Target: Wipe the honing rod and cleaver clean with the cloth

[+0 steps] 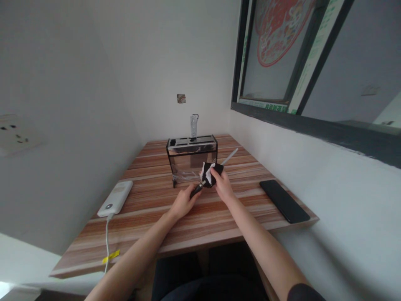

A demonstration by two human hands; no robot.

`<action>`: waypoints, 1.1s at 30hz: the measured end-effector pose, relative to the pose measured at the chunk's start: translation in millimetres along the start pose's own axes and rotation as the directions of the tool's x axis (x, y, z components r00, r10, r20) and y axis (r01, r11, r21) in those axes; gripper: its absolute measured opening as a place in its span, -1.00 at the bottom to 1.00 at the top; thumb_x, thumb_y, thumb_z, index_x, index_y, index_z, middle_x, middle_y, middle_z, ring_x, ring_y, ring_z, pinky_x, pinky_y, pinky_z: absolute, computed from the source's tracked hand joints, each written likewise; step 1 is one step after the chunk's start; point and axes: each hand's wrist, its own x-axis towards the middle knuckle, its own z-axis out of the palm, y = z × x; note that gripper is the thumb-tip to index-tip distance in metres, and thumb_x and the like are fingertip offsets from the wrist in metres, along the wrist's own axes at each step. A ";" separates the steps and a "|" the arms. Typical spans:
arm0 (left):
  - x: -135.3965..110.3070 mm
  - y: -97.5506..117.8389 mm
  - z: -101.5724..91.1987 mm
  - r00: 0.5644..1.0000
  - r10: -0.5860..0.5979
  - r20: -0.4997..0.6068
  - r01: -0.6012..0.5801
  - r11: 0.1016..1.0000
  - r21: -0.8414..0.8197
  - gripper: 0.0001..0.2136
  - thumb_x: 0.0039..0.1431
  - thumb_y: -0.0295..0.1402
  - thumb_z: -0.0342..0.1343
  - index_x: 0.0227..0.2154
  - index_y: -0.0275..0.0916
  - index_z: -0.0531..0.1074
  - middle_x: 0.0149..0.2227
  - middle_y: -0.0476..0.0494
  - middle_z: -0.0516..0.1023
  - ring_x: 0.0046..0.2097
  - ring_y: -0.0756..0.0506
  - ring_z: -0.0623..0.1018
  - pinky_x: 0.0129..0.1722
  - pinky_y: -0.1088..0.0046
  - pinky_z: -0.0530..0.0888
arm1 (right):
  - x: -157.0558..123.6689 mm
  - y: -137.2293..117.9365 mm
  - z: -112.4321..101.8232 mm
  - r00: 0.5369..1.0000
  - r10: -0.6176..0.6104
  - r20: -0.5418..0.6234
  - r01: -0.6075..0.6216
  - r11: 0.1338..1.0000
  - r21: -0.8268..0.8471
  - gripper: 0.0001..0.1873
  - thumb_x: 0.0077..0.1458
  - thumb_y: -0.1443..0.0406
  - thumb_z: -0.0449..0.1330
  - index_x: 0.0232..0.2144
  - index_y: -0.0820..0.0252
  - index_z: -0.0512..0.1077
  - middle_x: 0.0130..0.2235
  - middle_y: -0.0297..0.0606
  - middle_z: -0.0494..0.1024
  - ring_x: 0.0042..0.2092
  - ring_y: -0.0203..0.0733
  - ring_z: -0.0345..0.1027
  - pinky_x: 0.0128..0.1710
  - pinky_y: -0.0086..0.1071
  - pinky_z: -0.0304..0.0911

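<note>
My left hand (182, 203) is closed around the dark handle of a tool (196, 190). A short metal part shows ahead of the handle, and the rest is hidden by a black and white cloth (207, 177). My right hand (223, 187) pinches that cloth, with the thumb on top, where it meets the tool. Just behind both hands stands a black-framed rack (192, 149) with clear panels and slots along its top. A pale translucent strip (230, 156) points back and right from behind the cloth.
A white power bank (115, 198) lies at the left with a white cable (107, 242) over the front edge, by yellow tape (110, 256). A black phone (284, 201) rests on the right of the wooden table (150, 228). Walls bound both sides.
</note>
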 end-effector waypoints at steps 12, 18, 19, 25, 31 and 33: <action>0.0 -1.7 -2.4 0.999 -0.011 0.034 0.010 0.999 0.033 -0.81 0.20 -0.29 0.06 -0.15 -0.16 0.44 -0.28 -0.14 0.61 -0.25 -0.17 0.60 -0.25 0.44 0.43 | 15.6 -35.3 -23.6 0.948 -0.182 -0.260 0.238 0.950 0.201 -0.64 -0.10 0.12 0.33 -0.26 0.13 0.41 -0.39 -0.33 0.61 -0.30 -0.08 0.54 -0.15 -0.12 0.43; 1.4 -1.8 -0.6 0.995 0.021 0.097 -0.023 1.000 0.020 -0.79 0.22 -0.29 0.05 -0.14 -0.19 0.47 -0.21 -0.15 0.61 -0.17 -0.16 0.59 -0.17 0.44 0.43 | 21.5 -41.3 -42.1 0.881 -0.214 -0.423 0.331 0.916 0.225 -0.61 -0.10 0.12 0.33 -0.24 0.16 0.40 -0.39 -0.35 0.62 -0.34 -0.13 0.54 -0.17 -0.10 0.43; 1.6 -2.3 -0.7 0.994 0.029 0.109 -0.031 0.999 0.013 -0.78 0.22 -0.30 0.04 -0.13 -0.20 0.47 -0.18 -0.15 0.61 -0.15 -0.16 0.58 -0.15 0.44 0.42 | 22.2 -41.3 -43.4 0.874 -0.210 -0.437 0.335 0.913 0.232 -0.62 -0.09 0.12 0.33 -0.24 0.16 0.40 -0.40 -0.34 0.62 -0.34 -0.14 0.54 -0.16 -0.09 0.42; 1.1 -9.1 -1.5 0.986 0.032 0.164 -0.031 0.999 -0.011 -0.75 0.24 -0.27 0.01 -0.14 -0.26 0.49 -0.20 -0.15 0.61 -0.18 -0.15 0.57 -0.16 0.44 0.41 | 23.2 -36.0 -41.1 0.896 -0.165 -0.413 0.290 0.921 0.260 -0.63 -0.07 0.10 0.32 -0.25 0.19 0.42 -0.40 -0.31 0.62 -0.33 -0.13 0.54 -0.15 -0.08 0.41; 0.7 -9.5 0.0 0.988 0.001 0.154 0.003 1.000 -0.029 -0.73 0.24 -0.24 0.00 -0.19 -0.31 0.49 -0.33 -0.11 0.57 -0.31 -0.11 0.53 -0.28 0.47 0.38 | 19.4 -25.9 -29.6 0.950 -0.116 -0.289 0.199 0.940 0.278 -0.61 -0.11 0.09 0.35 -0.28 0.18 0.44 -0.36 -0.28 0.62 -0.28 -0.09 0.54 -0.12 -0.13 0.41; 0.9 -8.5 0.4 0.990 -0.009 0.140 0.015 0.999 -0.040 -0.72 0.24 -0.23 -0.01 -0.21 -0.32 0.49 -0.39 -0.09 0.54 -0.36 -0.09 0.50 -0.34 0.47 0.36 | 16.8 -21.5 -23.3 0.973 -0.090 -0.212 0.149 0.947 0.284 -0.61 -0.13 0.09 0.37 -0.28 0.17 0.45 -0.37 -0.29 0.62 -0.24 -0.06 0.54 -0.10 -0.12 0.41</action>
